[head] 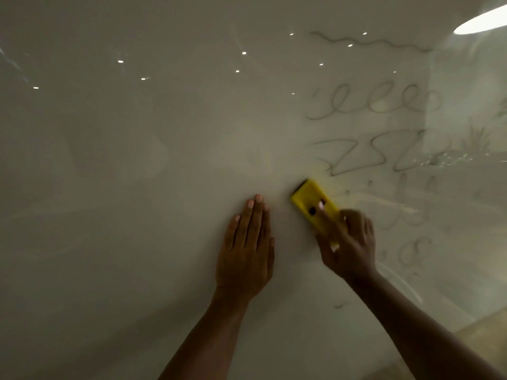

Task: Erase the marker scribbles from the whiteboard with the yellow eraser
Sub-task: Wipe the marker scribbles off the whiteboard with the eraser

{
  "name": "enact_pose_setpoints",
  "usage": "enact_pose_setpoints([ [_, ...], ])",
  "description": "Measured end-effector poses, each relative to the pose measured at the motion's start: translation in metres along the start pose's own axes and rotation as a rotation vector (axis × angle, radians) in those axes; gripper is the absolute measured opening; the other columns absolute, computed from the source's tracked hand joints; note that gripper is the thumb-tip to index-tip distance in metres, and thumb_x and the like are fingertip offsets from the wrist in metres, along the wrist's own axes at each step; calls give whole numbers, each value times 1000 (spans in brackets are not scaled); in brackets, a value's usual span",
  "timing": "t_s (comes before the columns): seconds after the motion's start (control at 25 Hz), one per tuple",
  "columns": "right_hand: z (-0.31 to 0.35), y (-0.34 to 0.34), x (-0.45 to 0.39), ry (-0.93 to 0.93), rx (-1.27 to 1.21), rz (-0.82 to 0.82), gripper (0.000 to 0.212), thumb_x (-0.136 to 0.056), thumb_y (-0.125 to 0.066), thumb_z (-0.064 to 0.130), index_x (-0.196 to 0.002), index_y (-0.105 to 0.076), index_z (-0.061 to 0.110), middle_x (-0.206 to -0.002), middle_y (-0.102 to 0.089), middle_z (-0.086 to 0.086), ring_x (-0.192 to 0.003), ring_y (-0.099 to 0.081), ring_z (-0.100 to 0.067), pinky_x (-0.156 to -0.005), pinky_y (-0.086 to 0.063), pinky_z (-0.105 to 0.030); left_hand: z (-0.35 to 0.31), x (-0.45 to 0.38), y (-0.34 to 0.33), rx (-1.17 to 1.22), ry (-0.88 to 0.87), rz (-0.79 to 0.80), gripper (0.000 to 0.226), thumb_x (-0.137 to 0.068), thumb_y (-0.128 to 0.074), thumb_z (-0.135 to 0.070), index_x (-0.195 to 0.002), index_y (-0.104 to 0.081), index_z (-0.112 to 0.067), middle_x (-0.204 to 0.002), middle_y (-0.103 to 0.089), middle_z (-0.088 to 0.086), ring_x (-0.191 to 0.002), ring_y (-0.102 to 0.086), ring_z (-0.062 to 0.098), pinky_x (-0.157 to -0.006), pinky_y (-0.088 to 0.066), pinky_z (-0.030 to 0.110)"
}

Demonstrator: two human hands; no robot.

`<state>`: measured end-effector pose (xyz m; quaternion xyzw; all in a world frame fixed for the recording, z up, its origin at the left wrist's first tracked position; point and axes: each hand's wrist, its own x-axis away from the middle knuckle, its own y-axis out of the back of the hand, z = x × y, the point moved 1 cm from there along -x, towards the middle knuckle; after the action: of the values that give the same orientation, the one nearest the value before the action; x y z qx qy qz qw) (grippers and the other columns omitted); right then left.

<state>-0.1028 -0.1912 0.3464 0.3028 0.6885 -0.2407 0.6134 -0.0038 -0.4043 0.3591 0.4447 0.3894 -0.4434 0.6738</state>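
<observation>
The yellow eraser is lying flat against the whiteboard, just right of centre frame, tilting so its dark felt edge is pointing toward 11 o'clock. The right hand is gripping its lower end from 5 o'clock, fingers curled and closed around the body, one fingertip pressing on the yellow face; the hand is blurring, so exact finger spacing is hard to call. Marker scribbles are sitting at 12 to 2 o'clock from the eraser: a wavy line on top, loops, then zigzags, with fainter smeared loops at 4 o'clock. The left hand is resting flat on the board at 9 o'clock from the eraser, near but not touching, fingers straight and together, holding nothing. Risks, as judged: the tilted eraser is probably only catching part of each stroke, leaving ghost smears like those lower right; grip on one end could let it pivot or slip; the top wavy line is looking like a stretch.
</observation>
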Motion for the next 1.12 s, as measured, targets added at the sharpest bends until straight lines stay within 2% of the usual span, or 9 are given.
enact_pose_setpoints([
  [0.16, 11, -14, -77, -331, -82, -191, 56, -97, -68, 31, -149, -53, 20, -96, -48, -12, -86, -49, -29, -81, -39, -38, -2, -9, 0, 23, -23, 14, 69, -106, -46, -28, -164, -26, 2, -175, -17, 17, -163, -14, 30, -134, -5, 41],
  [0.32, 14, -13, -111, 15, 12, -118, 55, -97, -67, 32, -149, -52, 22, -99, -46, -11, -86, -51, -31, -73, -42, -43, -7, -35, 3, 47, -61, 6, 67, -107, -45, -29, -163, -28, 2, -173, -21, 18, -162, -19, 30, -133, -11, 40],
  [0.36, 4, -9, -121, 11, 51, -110, 55, -97, -66, 34, -149, -52, 23, -100, -46, -11, -86, -51, -31, -74, -41, -42, -7, -50, 4, 58, -87, 3, 65, -108, -44, -29, -163, -28, 2, -173, -21, 17, -162, -20, 29, -133, -12, 40],
  [0.52, -15, -8, -172, -455, -107, -174, 59, -94, -66, 45, -150, -52, 31, -100, -50, -11, -90, -50, -25, -82, -35, -34, -4, -104, 9, 55, -172, -3, 63, -109, -39, -29, -164, -29, 1, -174, -22, 16, -162, -20, 27, -133, -15, 39],
  [0.68, -34, 1, -196, -91, 38, -108, 56, -97, -65, 40, -149, -55, 23, -98, -51, -17, -86, -52, -33, -79, -45, -42, -3, -117, 9, 25, -173, 14, 71, -106, -42, -33, -165, -24, 2, -175, -16, 17, -163, -16, 29, -133, -12, 42],
  [0.84, -55, 5, -238, -520, -125, -199, 61, -92, -72, 37, -149, -54, 31, -102, -49, -13, -91, -52, -34, -85, -50, -43, -7, -137, 13, -31, -104, 34, 81, -104, -42, -42, -165, -18, 6, -175, -9, 23, -163, -10, 36, -133, -11, 49],
  [1.0, -50, 2, -249, 79, 115, -100, 55, -99, -63, 43, -150, -54, 23, -100, -53, -17, -86, -51, -31, -75, -46, -39, -5, -174, 19, -72, -87, 59, 96, -98, -45, -54, -165, -13, 8, -174, -6, 27, -163, -8, 38, -134, -11, 50],
  [1.04, -61, 8, -251, 52, 166, -86, 56, -100, -60, 46, -151, -52, 25, -102, -53, -16, -87, -52, -31, -76, -46, -41, -3, -181, 20, -82, -94, 64, 99, -98, -45, -56, -165, -11, 8, -174, -4, 27, -163, -6, 38, -134, -10, 49],
  [1.12, -76, 13, -258, -236, 143, -117, 60, -98, -60, 49, -153, -49, 28, -106, -54, -15, -91, -53, -31, -81, -44, -41, -2, -189, 22, -99, -104, 68, 103, -96, -45, -60, -165, -9, 8, -174, -2, 27, -163, -5, 38, -134, -9, 49],
])
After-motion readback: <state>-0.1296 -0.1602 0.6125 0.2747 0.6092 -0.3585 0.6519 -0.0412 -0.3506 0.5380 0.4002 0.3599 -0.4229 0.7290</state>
